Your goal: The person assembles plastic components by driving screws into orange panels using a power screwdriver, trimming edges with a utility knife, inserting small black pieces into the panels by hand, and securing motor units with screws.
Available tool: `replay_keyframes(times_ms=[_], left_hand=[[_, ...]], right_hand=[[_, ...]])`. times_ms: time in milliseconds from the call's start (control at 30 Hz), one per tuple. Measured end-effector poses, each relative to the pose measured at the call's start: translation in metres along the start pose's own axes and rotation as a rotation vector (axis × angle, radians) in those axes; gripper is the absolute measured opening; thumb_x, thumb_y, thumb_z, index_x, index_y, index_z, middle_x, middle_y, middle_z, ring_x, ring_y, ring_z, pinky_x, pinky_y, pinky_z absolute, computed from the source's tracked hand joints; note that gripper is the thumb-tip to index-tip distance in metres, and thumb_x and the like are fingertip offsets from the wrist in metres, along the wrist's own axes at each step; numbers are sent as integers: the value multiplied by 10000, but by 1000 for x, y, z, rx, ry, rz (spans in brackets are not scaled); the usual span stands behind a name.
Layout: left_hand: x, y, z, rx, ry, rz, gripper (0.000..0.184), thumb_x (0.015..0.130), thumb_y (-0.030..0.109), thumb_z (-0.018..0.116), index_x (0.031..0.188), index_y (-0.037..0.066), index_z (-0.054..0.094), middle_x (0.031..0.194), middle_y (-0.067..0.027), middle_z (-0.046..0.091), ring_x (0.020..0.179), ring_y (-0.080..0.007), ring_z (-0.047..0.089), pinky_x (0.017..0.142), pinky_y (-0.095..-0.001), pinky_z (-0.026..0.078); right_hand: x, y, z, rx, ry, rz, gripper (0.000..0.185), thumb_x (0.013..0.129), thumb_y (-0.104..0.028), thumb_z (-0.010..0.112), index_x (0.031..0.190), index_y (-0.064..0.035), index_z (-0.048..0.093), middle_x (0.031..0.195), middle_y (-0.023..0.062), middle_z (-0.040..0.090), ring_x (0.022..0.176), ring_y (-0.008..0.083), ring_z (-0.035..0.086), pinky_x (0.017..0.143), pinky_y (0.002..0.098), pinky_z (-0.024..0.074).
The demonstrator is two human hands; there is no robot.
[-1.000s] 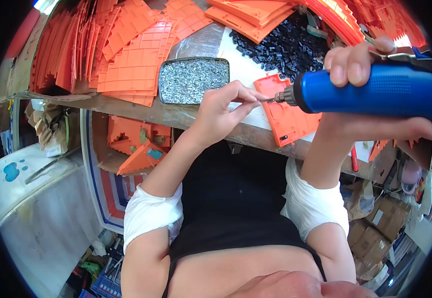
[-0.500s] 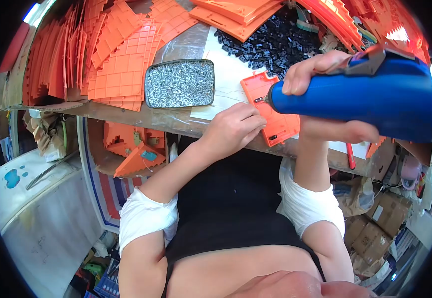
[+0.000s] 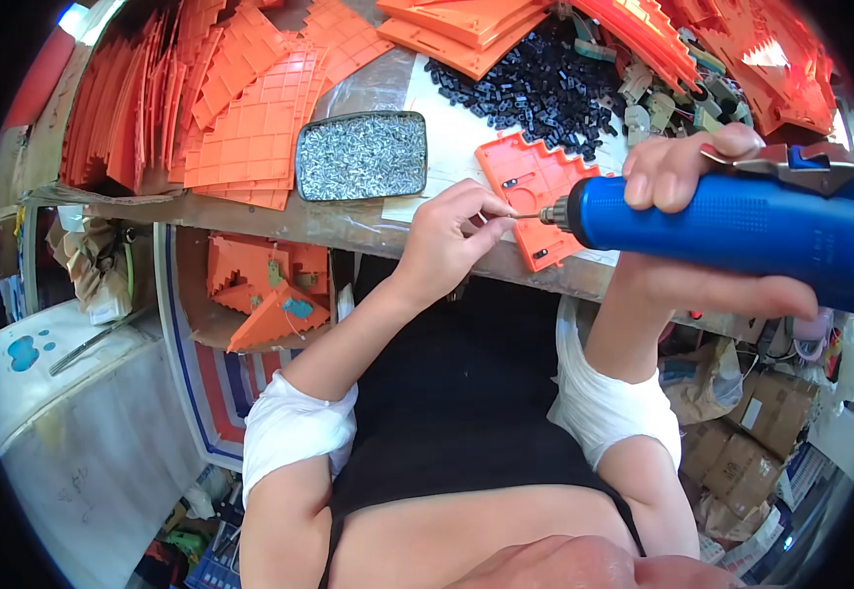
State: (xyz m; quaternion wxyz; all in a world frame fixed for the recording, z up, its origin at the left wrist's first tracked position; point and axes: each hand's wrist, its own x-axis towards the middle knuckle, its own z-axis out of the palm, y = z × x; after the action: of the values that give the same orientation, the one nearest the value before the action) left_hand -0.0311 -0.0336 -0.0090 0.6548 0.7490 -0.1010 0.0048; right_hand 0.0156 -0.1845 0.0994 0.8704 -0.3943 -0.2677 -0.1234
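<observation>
My right hand [image 3: 682, 187] is wrapped round a blue power screwdriver [image 3: 721, 231], whose bit points left. At the tip of the bit, my left hand [image 3: 456, 236] pinches with thumb and forefinger; whatever is between them is too small to make out. Beneath the bit lies an orange plastic part [image 3: 535, 177] with a stepped edge, bearing two small black pieces, one near its upper left and one near its lower edge. A dark-rimmed tray [image 3: 363, 157] full of small metal screws stands left of it. Behind the part is a heap of small black pieces [image 3: 525, 88].
Stacked orange panels [image 3: 250, 118] cover the back left of the bench, with more at the back and back right. Small electric parts [image 3: 662, 103] lie beside the black heap. Under the bench edge [image 3: 348, 224] an open box [image 3: 196, 319] holds orange pieces. Cardboard boxes [image 3: 741, 461] stand lower right.
Half a second ago the bit was down on the upper black piece. The screwdriver has since lifted off and moved right, and my left fingers have come to its tip.
</observation>
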Motion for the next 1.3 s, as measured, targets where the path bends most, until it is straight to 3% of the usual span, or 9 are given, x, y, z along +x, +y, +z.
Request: replay_keyframes(times_ms=[67,367,567,633,700,967,1167,1233,1300], left_hand=[[-1,-1,0,-84,18,-25,88,798,20,654,885,7,662,845,-50,614,769,-110,580,648,-218,462],[-4,-2,-2,-83,-111,37,170,824,35,626,989,6,650,937,-69,627,866,-163,590,765,-268,464],[10,17,-92,1019,144,111,189,753,110,675,913,26,620,906,-114,566,889,-287,538,800,-363,441],[16,8,-107,992,34,139,134,746,106,677,840,30,618,869,-103,548,864,-284,525,769,-378,434],[18,4,-107,993,56,146,98,752,103,671,791,32,615,866,-91,560,854,-277,531,760,-376,429],[25,-12,-109,809,198,196,75,791,85,627,831,23,614,827,-89,599,800,-271,565,717,-360,438],[30,-10,-105,774,233,148,108,836,119,598,863,14,594,834,-103,598,792,-269,563,713,-349,437],[29,-5,-97,756,234,166,121,846,133,591,862,14,589,846,-109,597,794,-271,561,713,-348,436],[24,1,-73,400,145,66,136,854,153,585,858,18,567,835,-120,576,782,-279,550,708,-357,435]], right_hand=[[-2,3,5,-53,110,-31,1075,535,-957,326,1073,-47,525,655,31,504,567,160,492,582,276,391],[1,-1,-1,204,128,43,1061,535,-922,439,1121,-41,504,692,30,513,559,156,477,581,256,375],[-21,-15,2,113,133,-75,1073,554,-916,419,1164,-35,475,738,49,529,556,156,496,521,277,415],[-29,-15,-6,63,283,10,1082,531,-931,398,1119,-26,482,707,49,525,537,153,490,501,285,432],[-34,-15,-20,-167,122,11,1079,510,-943,389,1053,-16,483,665,52,518,529,151,490,515,275,434],[-49,-4,-19,-237,120,87,1046,503,-933,416,976,-2,476,621,74,514,535,185,519,539,285,456],[-27,-9,-40,-108,-346,82,948,541,-849,557,986,-17,467,685,107,571,569,192,556,538,314,466],[-23,-2,-43,144,-276,115,954,615,-817,540,1142,-27,453,763,101,586,577,183,560,543,305,462],[-17,-6,-63,-153,-355,279,909,710,-779,480,1378,-184,318,1068,144,562,589,175,563,555,312,468]])
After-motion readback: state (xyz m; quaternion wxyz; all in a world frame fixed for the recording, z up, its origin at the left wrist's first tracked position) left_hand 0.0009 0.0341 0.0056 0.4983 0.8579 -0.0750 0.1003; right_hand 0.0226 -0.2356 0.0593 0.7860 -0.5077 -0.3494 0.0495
